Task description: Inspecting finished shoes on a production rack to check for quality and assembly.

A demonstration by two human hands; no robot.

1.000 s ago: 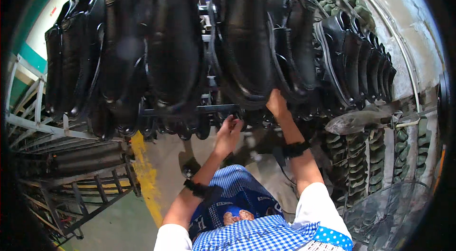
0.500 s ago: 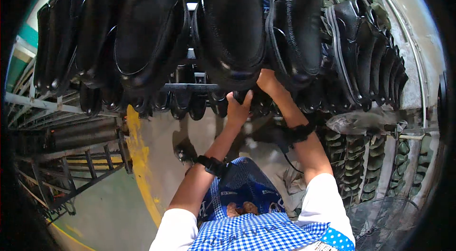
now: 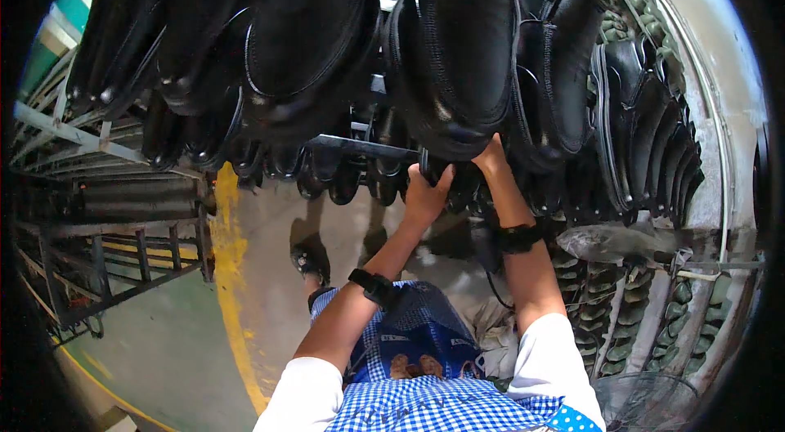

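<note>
A rack of black leather shoes hangs close in front of me, toes down. My left hand (image 3: 425, 195) reaches up under the large black shoe (image 3: 458, 48) in the middle, its fingers curled around the shoe's lower end at the dark metal rail (image 3: 360, 146). My right hand (image 3: 491, 158) presses against the same shoe's lower edge, just right of the left hand, its fingers partly hidden behind the shoe. Both wrists wear black bands. Another black shoe (image 3: 564, 64) hangs directly to the right.
More black shoes (image 3: 204, 48) fill the rack to the left, and a lower row (image 3: 327, 179) hangs behind. Stacks of dark green soles (image 3: 646, 309) line the right side. A metal frame (image 3: 106, 252) stands left, beside a yellow floor line (image 3: 225, 268). My feet show below.
The rack of shoes has come much nearer and fills the upper view. Both hands have risen to the middle shoe's lower end and closed in together.
</note>
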